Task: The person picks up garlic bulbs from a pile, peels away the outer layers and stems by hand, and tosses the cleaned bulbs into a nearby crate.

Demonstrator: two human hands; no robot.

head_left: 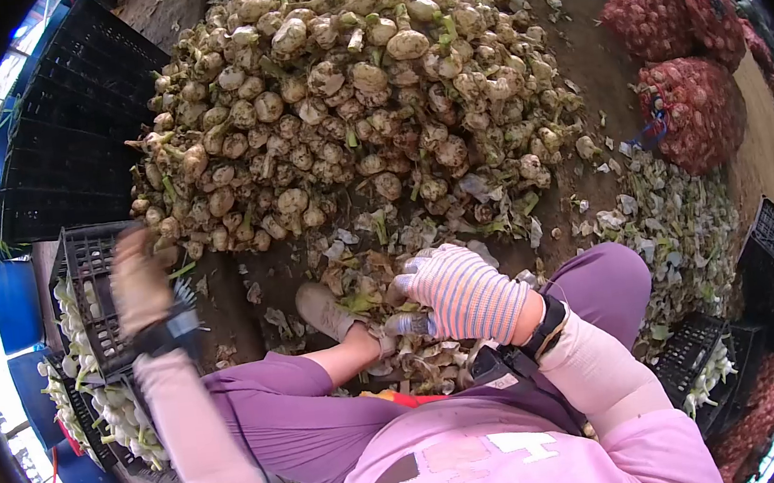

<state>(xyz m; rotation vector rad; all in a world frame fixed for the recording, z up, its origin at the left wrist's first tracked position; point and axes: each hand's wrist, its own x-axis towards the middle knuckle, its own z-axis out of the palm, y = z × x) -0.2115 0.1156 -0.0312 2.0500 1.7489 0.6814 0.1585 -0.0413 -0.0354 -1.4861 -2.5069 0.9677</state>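
A large heap of round, soil-stained bulbs (334, 96) with cut stems lies in front of me. My left hand (138, 282) is blurred by motion at the inner edge of a black crate (99, 243); its fingers are smeared. My right hand (454, 296) wears a striped glove and is over loose peelings (390, 274) between my legs. Its thumb and fingers are spread apart, with nothing visible between them. Pale peeled bulbs with green stems (127, 415) fill crates at the left, beside my left forearm.
Red mesh sacks (694, 110) of bulbs stand at the right. A tall black crate stack (63, 125) rises at the far left, near blue barrels (16, 304). More black crates (691, 356) sit at the lower right. Peelings (678, 230) cover the ground beside my right knee.
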